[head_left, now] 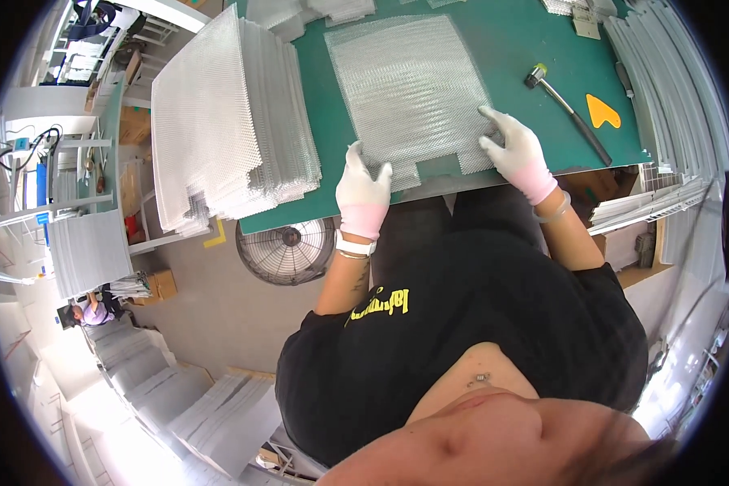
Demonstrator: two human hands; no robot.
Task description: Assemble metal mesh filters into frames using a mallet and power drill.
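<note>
- Both hands are on the one thing here: a single sheet of silvery expanded-metal mesh [413,93] lying flat on the green worktop [526,49], right in front of the person.
- The left hand [363,190], in a white glove with a pink cuff, sits at the sheet's near left corner, fingers spread and pressed flat on the mesh, thumb out to the side.
- The right hand [517,150], gloved the same way, rests on the near right edge, fingers splayed and pointing in toward the middle of the sheet.
- Neither hand is pinching or lifting; both look flat on top, holding the sheet down against the worktop.
- The key relation: the sheet runs away from the person, its long axis heading from the near edge up toward the far side of the worktop, so nearly all of it lies beyond the fingertips.
- The near edge has a stepped notch, and that notch falls between the two hands, close to the worktop's front edge.
- The hands bracket the sheet evenly; the right one reaches a touch further in, the left one stays nearer the body.
- Off to the left, a tall stack of mesh sheets [227,121] overhangs the worktop corner, nearer the left hand.
- To the right, well apart from the sheet, lie a mallet [567,109] and an orange wedge-shaped piece [602,112].
</note>
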